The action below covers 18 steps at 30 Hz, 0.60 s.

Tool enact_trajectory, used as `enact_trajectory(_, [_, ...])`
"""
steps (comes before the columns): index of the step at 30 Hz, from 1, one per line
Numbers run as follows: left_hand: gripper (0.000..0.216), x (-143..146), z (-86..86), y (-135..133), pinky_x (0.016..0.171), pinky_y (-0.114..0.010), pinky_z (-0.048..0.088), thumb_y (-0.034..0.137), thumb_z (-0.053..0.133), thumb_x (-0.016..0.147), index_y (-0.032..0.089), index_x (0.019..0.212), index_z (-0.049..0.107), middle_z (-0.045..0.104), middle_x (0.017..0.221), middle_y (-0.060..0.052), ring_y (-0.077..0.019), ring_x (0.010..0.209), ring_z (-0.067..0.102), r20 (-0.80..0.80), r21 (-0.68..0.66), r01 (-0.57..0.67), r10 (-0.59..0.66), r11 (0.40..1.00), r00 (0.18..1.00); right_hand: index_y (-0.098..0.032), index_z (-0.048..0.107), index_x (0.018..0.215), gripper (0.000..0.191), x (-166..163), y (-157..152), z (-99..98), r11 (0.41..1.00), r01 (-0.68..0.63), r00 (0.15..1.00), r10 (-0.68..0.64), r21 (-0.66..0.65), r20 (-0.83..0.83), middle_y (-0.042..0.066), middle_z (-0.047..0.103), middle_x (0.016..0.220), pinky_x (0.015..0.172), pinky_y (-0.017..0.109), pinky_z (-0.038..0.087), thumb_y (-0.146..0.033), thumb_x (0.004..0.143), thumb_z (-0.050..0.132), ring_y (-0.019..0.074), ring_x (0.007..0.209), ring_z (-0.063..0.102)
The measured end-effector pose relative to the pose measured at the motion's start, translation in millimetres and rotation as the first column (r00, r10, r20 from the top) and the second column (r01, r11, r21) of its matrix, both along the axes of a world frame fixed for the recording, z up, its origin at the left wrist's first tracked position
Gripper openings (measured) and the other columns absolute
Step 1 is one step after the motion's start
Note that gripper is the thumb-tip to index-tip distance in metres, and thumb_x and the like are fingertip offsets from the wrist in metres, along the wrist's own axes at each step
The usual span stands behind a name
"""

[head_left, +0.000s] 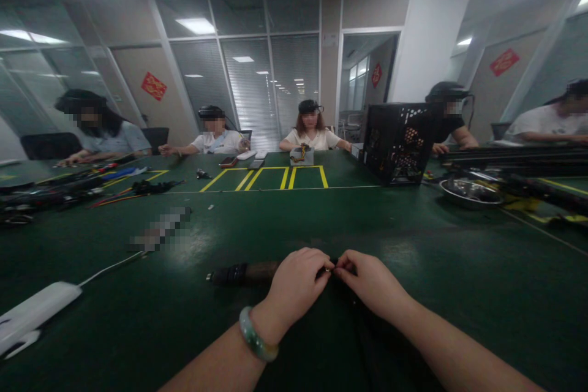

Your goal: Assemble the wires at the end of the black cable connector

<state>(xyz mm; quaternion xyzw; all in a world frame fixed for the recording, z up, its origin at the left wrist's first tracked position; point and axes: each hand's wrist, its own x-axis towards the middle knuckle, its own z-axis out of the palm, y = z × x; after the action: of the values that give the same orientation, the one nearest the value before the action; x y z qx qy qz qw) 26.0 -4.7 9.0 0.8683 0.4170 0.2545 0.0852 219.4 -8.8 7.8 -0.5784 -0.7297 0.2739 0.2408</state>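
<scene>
On the green table (pixel 257 331), a dark cylindrical thing (pixel 229 275) lies crosswise, with ribbed black sections and a small metal tip at its left end. Its right part runs behind my left hand (pixel 296 285), which wears a jade-coloured bangle. That hand's thumb and fingers are closed in a pinch, with a small shiny spot between them. Close by, my right hand (pixel 370 282) pinches a small dark piece against the left fingertips. Whether this piece belongs to the cylinder cannot be made out. Both palms are hidden.
A white power strip (pixel 39 312) with a cable stands at left. Wires and dark parts (pixel 151 187) lie beyond it. A black computer case (pixel 397 144) and a metal bowl (pixel 471 193) stand at right. Several people sit around the table, one behind a grey box (pixel 302 157).
</scene>
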Motion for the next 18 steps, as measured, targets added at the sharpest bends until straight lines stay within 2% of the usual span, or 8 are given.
enact_trajectory(7, [0.013,1.7,2.2,-1.9,0.085,-0.035,0.045,0.020,0.061,0.084,0.024,0.097,0.062,0.065,0.099,0.001,-0.0183,0.093,0.058,-0.024,-0.008,-0.049,0.049,0.999,0.999,-0.023,0.064,0.088,0.011,-0.4,0.2,1.6,1.000,-0.009,1.000,0.009,-0.011,-0.009,-0.002,0.069,0.081,0.061,0.022,0.040,-0.029,0.087,0.056,0.0144,0.073,0.063])
enact_trajectory(12, [0.014,2.5,2.5,-1.6,0.087,-0.033,0.044,0.017,0.061,0.083,0.023,0.095,0.063,0.065,0.098,0.002,-0.0178,0.094,0.057,-0.047,-0.003,-0.053,0.053,0.999,0.997,-0.022,0.064,0.087,0.011,-3.0,-1.3,2.2,0.999,-0.012,1.000,0.011,-0.037,-0.006,-0.001,0.068,0.079,0.057,0.022,0.038,-0.031,0.082,0.064,0.0149,0.070,0.061])
enact_trajectory(18, [0.011,2.7,2.0,-0.8,0.086,-0.035,0.044,0.019,0.061,0.084,0.023,0.095,0.063,0.065,0.099,0.000,-0.0191,0.092,0.058,-0.036,-0.008,-0.047,0.047,0.999,0.998,-0.023,0.065,0.086,0.010,-1.1,-1.9,4.1,1.000,-0.014,1.000,0.014,-0.020,-0.008,-0.001,0.069,0.079,0.060,0.023,0.038,-0.030,0.086,0.058,0.0146,0.070,0.062])
